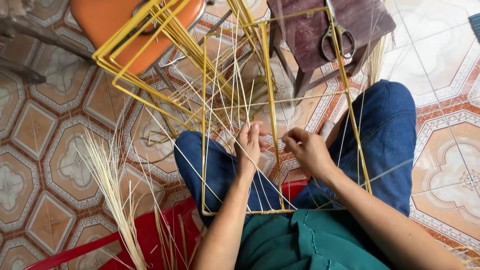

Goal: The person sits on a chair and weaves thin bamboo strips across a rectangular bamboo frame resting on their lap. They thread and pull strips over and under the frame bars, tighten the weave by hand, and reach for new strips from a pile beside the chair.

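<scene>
We sit on a low red seat [150, 235] over a patterned tile floor [45, 165], with a yellow wire frame [272, 165] propped upright across our knees, its long bars running from near us to far, toward a small dark stool [305, 30] that carries a pair of scissors [337, 37]. More yellow frames [135, 45] lean against an orange chair [107, 22] at far left, and a loose sheaf of pale straw [110, 180] lies on the floor at near left. Thin pale strands [235, 100] fan up and away from the frame's middle bar. Our left hand [248, 145] sits just left of that bar, its grip closed on the strands and pinched around them at the fingertips. Our right hand [307, 150] is just right of the bar, its grip nearly shut; it seems to pinch a strand end, though we cannot tell for sure. The two hands are equally near the bar, and the strands lead away from both grips toward the far side.
</scene>
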